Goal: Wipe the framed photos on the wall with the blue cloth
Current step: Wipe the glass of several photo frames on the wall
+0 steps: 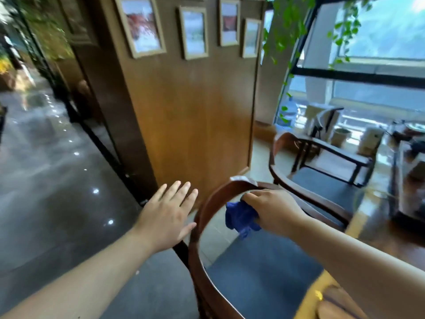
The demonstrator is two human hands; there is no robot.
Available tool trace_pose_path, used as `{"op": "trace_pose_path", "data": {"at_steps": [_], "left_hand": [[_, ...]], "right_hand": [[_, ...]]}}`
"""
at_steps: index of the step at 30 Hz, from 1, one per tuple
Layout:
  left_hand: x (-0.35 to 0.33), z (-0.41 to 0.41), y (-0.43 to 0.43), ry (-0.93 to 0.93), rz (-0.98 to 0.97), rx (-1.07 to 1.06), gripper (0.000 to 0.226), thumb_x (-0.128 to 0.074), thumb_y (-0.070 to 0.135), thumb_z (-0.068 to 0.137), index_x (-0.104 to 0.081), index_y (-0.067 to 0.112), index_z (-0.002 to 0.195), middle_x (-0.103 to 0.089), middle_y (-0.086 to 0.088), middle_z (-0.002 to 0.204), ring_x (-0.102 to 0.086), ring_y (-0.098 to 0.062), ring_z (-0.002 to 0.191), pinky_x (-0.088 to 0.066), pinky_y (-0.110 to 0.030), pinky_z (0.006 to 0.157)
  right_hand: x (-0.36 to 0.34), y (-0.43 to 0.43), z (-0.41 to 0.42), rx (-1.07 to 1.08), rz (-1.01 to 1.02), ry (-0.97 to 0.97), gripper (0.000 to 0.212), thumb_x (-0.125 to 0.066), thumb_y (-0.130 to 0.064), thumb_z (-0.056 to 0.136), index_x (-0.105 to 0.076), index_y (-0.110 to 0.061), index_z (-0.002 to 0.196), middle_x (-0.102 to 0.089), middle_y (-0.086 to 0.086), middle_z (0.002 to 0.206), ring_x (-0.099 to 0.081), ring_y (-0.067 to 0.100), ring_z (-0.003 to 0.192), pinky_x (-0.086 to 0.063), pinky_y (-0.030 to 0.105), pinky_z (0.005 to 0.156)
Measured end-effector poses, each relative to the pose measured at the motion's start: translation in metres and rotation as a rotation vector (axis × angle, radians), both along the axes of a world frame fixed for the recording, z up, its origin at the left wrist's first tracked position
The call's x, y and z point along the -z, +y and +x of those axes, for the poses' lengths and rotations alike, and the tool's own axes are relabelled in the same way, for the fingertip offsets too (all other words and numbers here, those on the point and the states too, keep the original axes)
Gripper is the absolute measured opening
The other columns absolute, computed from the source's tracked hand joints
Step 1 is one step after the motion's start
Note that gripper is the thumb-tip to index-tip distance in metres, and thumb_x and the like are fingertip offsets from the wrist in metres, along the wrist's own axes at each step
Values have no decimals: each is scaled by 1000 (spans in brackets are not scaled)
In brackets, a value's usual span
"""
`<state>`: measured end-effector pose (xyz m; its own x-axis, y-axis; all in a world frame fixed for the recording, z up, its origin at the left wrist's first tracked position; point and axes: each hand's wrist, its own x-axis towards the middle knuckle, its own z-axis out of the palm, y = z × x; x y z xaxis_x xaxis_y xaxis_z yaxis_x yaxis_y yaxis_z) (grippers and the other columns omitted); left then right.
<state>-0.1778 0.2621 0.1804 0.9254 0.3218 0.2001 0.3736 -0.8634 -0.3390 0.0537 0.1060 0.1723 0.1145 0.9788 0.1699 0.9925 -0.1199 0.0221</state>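
Observation:
Several framed photos hang high on a brown wooden wall panel [190, 107]: a large one at the left [140, 26], one in the middle [193, 32], and two at the right [229, 22] [251, 38]. My right hand [273, 209] is shut on a crumpled blue cloth [240, 217] just above the curved back of a wooden chair [202, 212]. My left hand [171, 210] is flat and open with fingers spread, left of the chair back and well below the photos.
The wooden chair with a blue seat [259, 272] stands between me and the wall. Another chair [322, 187] and a low table with items [407, 143] are at the right by big windows. Green vines [285, 26] hang beside the panel. A glossy dark floor [46, 180] stretches left.

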Motion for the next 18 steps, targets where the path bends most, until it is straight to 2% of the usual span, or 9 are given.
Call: {"op": "trace_pose_path", "data": {"at_steps": [2,5,7,9,11,13,15,18], "left_hand": [[-17,-25,36,-15,14,-24,76,-50,59,87,-38,12,146,-43,-14,151,-39,-31,139,-35,-48,112],[-36,-51,80,-52,48,-4,77,-50,59,87,-36,13,147,-42,-13,152,-38,-31,140,-34,-49,112],[-51,-69,109,-42,49,-20,77,-50,59,86,-36,14,147,-42,-14,151,-38,-31,140,-34,-49,112],[-61,-86,148,-39,62,-31,78,-44,60,89,-27,15,151,-33,-13,157,-28,-31,145,-26,-49,116],[-68,-93,171,-19,67,-16,79,-36,61,91,-16,17,153,-22,-12,161,-18,-30,148,-17,-49,119],[-79,-100,197,-24,95,-15,79,-46,62,86,-32,16,149,-38,-13,154,-34,-31,142,-30,-51,114],[-93,-99,212,-29,96,2,79,-63,63,74,-55,14,135,-59,-13,137,-54,-30,127,-48,-48,100],[-111,-88,246,-117,174,63,77,-69,63,69,-61,14,129,-64,-12,131,-60,-29,121,-52,-48,95]], "right_hand": [[-16,43,-19,-8,55,29,28,-66,-21,68,-53,-19,93,-66,-2,90,-63,27,79,-51,36,55],[-36,99,-40,-4,99,44,29,-61,-22,71,-53,-24,99,-66,-4,94,-64,25,81,-52,35,58],[-48,135,-53,-1,149,44,32,-60,-23,70,-54,-25,101,-67,-6,94,-64,23,80,-43,29,55],[-60,175,-63,12,196,73,31,-59,-26,68,-54,-26,98,-67,-7,91,-64,22,78,-35,26,55],[-67,198,-67,47,199,106,28,-57,-29,67,-53,-26,95,-66,-7,86,-61,21,74,-33,26,55],[-70,225,-67,93,222,188,25,-55,-30,66,-52,-26,90,-65,-7,81,-54,18,68,-38,29,54],[-72,243,-64,136,219,273,24,-54,-30,65,-50,-25,88,-64,-5,77,-52,17,64,-44,32,56],[-81,277,-52,195,244,378,20,-56,-26,66,-47,-27,85,-60,-7,69,-53,16,61,-41,29,53]]}}
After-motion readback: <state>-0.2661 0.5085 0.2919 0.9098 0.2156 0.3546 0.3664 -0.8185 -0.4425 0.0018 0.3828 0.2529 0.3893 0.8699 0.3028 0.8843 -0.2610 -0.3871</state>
